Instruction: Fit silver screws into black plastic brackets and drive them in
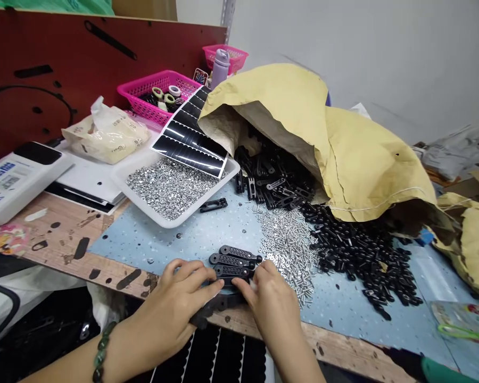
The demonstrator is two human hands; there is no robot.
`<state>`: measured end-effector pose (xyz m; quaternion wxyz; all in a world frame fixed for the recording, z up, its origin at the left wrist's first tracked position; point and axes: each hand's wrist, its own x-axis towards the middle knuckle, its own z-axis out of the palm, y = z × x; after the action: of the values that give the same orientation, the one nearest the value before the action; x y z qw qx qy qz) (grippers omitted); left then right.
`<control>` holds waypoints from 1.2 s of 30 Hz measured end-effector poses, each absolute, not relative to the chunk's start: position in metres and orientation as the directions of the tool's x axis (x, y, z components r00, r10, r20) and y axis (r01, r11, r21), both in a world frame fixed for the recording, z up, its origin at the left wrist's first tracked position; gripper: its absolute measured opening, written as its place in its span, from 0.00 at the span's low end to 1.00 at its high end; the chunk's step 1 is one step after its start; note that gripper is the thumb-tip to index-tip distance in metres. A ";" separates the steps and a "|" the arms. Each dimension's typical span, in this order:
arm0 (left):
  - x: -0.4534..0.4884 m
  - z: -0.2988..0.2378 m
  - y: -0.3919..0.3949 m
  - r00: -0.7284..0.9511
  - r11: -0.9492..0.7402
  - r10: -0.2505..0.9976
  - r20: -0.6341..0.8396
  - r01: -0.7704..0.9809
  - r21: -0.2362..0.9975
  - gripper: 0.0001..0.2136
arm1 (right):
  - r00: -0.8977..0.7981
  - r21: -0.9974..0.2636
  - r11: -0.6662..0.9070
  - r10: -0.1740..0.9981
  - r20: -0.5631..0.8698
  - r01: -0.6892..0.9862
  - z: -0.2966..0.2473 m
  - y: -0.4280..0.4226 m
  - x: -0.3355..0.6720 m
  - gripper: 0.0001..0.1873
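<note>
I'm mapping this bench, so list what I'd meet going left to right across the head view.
White box with blue print → green bead bracelet → left hand → right hand → pile of small black parts → bright green strip.

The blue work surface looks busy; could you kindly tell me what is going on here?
A person's left hand and right hand are at a few slim black parts near the front edge of the blue work surface. What each hand grips is hard to make out. Further back stands a white tray of small silvery pieces. To the right lie loose silvery screws and, beyond them, black pieces in front of yellow sacking.
</note>
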<state>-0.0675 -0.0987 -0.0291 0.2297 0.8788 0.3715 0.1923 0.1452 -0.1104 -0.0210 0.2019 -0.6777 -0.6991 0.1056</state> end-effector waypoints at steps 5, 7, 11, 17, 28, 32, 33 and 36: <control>-0.067 -0.016 -0.094 0.633 -0.490 0.770 0.077 0.511 0.707 0.20 | -0.192 -0.633 0.289 0.957 0.219 0.718 -0.004 -0.119 0.135 0.15; -0.067 -0.016 -0.093 0.597 -0.429 0.799 0.067 0.488 0.761 0.19 | -0.279 -0.751 0.311 0.944 0.174 0.583 -0.001 -0.121 0.129 0.14; -0.069 -0.022 -0.093 0.417 -0.350 0.900 0.124 0.526 0.775 0.18 | -0.063 -0.917 0.025 0.998 0.000 0.398 -0.008 -0.116 0.134 0.06; -0.069 -0.035 -0.097 0.613 -0.645 0.749 0.252 0.588 0.488 0.25 | 0.055 -0.950 -0.169 0.986 -0.160 0.264 -0.023 -0.100 0.145 0.08; -0.069 -0.037 -0.097 0.629 -0.665 0.735 0.252 0.597 0.448 0.27 | 0.083 -0.941 -0.286 0.958 -0.275 0.181 -0.030 -0.093 0.142 0.10; -0.069 -0.037 -0.096 0.640 -0.671 0.729 0.243 0.597 0.440 0.28 | 0.095 -0.940 -0.306 0.951 -0.294 0.153 -0.030 -0.092 0.142 0.10; -0.069 -0.037 -0.096 0.640 -0.670 0.730 0.242 0.597 0.442 0.29 | 0.093 -0.940 -0.304 0.952 -0.292 0.156 -0.029 -0.092 0.141 0.10; -0.069 -0.036 -0.096 0.637 -0.659 0.736 0.229 0.597 0.457 0.31 | 0.074 -0.939 -0.286 0.958 -0.276 0.191 -0.027 -0.091 0.141 0.10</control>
<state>-0.0688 -0.0963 -0.0359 0.1722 0.8881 0.3754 0.2018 0.1407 -0.0910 -0.0275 0.3821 -0.6252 -0.4596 0.5019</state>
